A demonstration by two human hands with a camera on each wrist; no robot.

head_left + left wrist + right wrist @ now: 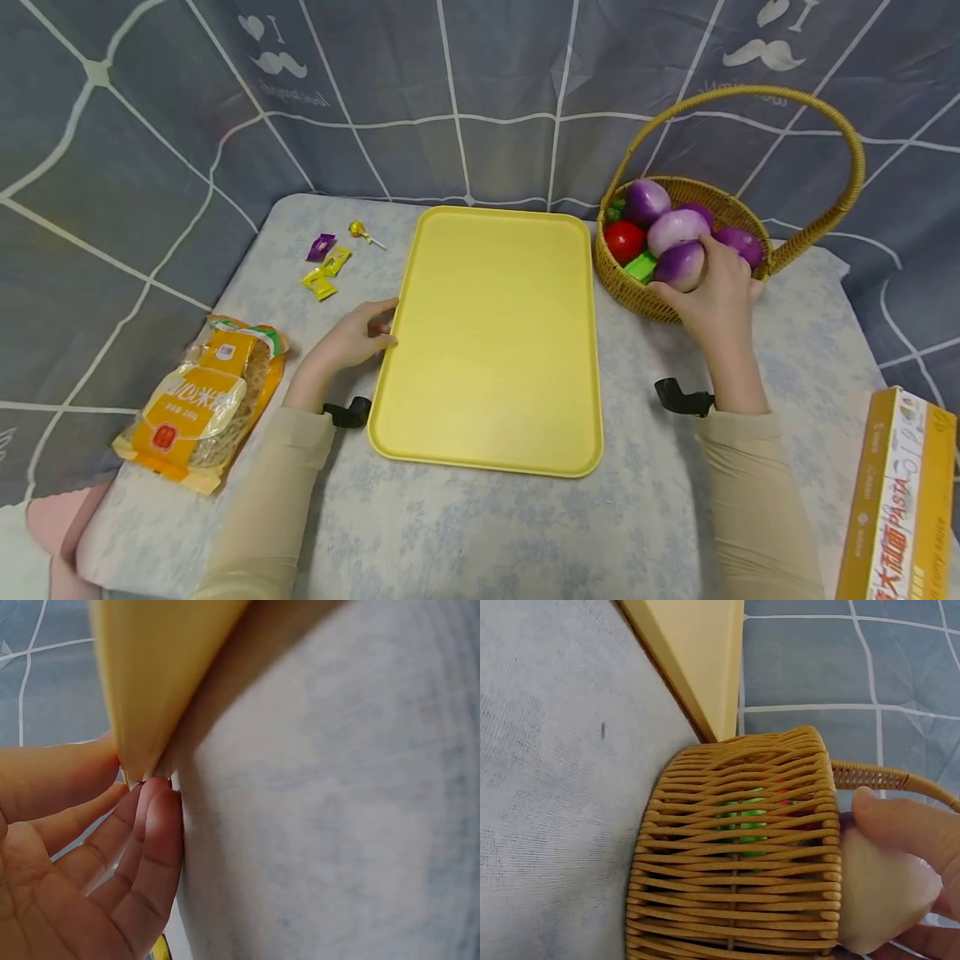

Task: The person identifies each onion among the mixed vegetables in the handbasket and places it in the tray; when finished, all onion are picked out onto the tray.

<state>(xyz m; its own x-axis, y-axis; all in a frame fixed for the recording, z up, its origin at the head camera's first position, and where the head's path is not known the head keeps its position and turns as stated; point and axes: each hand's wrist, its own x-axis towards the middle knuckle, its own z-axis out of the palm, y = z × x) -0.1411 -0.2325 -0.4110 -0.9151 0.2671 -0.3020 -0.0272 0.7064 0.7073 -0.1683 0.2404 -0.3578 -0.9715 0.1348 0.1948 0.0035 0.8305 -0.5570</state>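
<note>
At the right, my right hand (720, 292) grips a purple-and-white onion (681, 265) at the front of the wicker basket (637, 296). In the right wrist view the thumb lies along that onion, just above the basket rim; some fingertips are hidden behind it. Several more purple onions (648, 201), a red tomato (624, 242) and a green vegetable (641, 267) lie in the basket. My left hand (348, 335) holds the left edge of the yellow tray (495, 342), its thumb and fingertips meeting the rim in the left wrist view. The tray lies flat on the table.
Several wrapped candies (320, 284) and a lollipop (358, 230) lie left of the tray. An orange noodle bag (198, 400) is at the far left, a pasta box (896, 500) at the right front. The basket's tall handle (855, 167) arches above it.
</note>
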